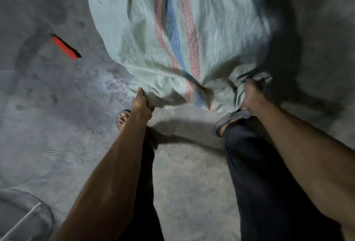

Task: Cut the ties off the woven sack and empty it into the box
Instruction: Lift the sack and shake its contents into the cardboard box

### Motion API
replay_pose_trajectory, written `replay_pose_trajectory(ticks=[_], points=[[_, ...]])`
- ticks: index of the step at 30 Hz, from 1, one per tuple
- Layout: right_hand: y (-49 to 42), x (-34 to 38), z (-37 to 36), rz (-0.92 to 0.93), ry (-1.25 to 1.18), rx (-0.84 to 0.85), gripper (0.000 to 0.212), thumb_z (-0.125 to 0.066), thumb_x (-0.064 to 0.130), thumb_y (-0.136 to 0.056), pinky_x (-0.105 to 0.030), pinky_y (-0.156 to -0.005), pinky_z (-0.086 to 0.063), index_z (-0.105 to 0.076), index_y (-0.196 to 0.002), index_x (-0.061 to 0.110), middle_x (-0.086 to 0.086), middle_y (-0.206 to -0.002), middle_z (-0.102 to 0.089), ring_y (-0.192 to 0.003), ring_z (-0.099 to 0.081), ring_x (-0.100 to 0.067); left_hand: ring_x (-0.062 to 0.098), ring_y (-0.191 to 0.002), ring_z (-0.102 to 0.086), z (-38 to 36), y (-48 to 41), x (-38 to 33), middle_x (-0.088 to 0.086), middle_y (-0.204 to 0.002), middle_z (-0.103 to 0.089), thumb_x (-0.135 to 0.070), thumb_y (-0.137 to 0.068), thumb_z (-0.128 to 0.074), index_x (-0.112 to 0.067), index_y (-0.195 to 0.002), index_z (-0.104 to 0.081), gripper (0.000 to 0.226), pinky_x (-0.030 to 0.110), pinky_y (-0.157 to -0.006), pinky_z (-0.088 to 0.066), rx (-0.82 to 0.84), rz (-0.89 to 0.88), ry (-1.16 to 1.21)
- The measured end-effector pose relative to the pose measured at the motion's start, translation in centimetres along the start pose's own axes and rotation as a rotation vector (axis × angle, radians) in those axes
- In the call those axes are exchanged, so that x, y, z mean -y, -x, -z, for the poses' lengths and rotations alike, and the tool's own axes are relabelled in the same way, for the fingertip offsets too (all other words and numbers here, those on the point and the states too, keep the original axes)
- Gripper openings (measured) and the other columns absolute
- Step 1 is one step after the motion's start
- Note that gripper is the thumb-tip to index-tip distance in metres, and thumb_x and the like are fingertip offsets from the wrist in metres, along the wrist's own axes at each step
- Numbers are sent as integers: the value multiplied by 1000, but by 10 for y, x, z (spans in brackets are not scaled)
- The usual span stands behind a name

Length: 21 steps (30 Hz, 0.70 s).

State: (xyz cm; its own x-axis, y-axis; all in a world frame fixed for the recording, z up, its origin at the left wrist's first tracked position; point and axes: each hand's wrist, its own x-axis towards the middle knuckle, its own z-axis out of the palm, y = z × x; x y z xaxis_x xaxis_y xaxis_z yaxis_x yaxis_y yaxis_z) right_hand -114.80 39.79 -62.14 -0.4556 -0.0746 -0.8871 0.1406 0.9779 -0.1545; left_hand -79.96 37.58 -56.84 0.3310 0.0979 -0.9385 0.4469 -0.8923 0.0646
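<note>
Head view: the left hand [141, 100] and right hand [251, 96] each clench a near bottom corner of the pale green woven plastic sack with red and blue stripes [172, 35], which lies on the concrete floor [57, 125] beyond both grips. It looks bulky, probably heavy, with soft, slippery cloth, so bunched corners seem the surest hold.

Two bare forearms, sleeveless as far as visible. Left hand [141, 102] and right hand [251, 98] without gloves, rings or watch. Dark, loose trousers [257, 173]. Grey open-toed sandals [233, 116], toes showing on the left foot.
</note>
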Motion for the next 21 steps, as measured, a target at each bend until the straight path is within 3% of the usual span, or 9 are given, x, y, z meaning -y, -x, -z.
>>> replay_pose_trajectory(ticks=[3, 6, 9, 11, 14, 16, 21], points=[[27, 40, 10, 104, 66, -34, 84, -57, 64, -71, -45, -106, -46, -51, -141, 17, -6, -144, -55, -128, -55, -30, 21, -82, -67, 14, 58, -23, 8, -110, -69, -46, -97, -56, -7, -127, -61, 50, 30, -53, -53, 12, -86, -32], [153, 104, 27, 247, 147, -107, 75, -68, 48, -81, -40, -111, -40, -51, -142, 9, -13, -146, -53, -134, -50, -35, 26, -95, -67, 30, 134, -44, 10, -113, -69, -42, -95, -59, -6, -120, -64, 44, 32, -65, -56, -9, -182, -56], [242, 132, 64, 331, 167, -52, 87, -70, 57, -64, -44, -110, -44, -59, -135, 8, -16, -142, -58, -130, -54, -36, 33, -104, -66, 59, 232, -55, 14, -107, -68, -44, -91, -57, -5, -102, -66, 41, 44, -87, -58, -52, -300, -183], [297, 144, 90, 400, 197, -30, 74, -72, 48, -74, -46, -109, -43, -60, -132, 4, -20, -140, -58, -129, -53, -37, 32, -103, -66, 77, 297, -58, 8, -95, -67, -37, -96, -56, -14, -85, -63, 27, 51, -94, -56, -45, -355, -125], [391, 169, 132, 399, 184, -9, 70, -71, 42, -85, -46, -113, -38, -54, -137, -2, -26, -145, -49, -135, -46, -39, 20, -83, -64, 98, 383, -61, -3, -86, -64, -32, -102, -51, -28, -83, -62, 22, 37, -74, -55, -15, -401, -17], [434, 190, 152, 400, 107, -4, 70, -71, 40, -87, -46, -114, -37, -52, -137, -6, -27, -147, -47, -136, -45, -39, 15, -71, -59, 112, 430, -67, -1, -83, -64, -33, -100, -55, -28, -83, -64, 20, 30, -59, -47, -20, -403, 57], [532, 257, 166, 458, 7, 75, 55, -72, 30, -88, -43, -110, -41, -61, -126, -8, -22, -138, -59, -128, -54, -35, 25, -81, -62, 127, 503, -115, 12, -97, -68, -45, -83, -63, -16, -95, -68, 32, 38, -67, -49, 37, -407, 167]])
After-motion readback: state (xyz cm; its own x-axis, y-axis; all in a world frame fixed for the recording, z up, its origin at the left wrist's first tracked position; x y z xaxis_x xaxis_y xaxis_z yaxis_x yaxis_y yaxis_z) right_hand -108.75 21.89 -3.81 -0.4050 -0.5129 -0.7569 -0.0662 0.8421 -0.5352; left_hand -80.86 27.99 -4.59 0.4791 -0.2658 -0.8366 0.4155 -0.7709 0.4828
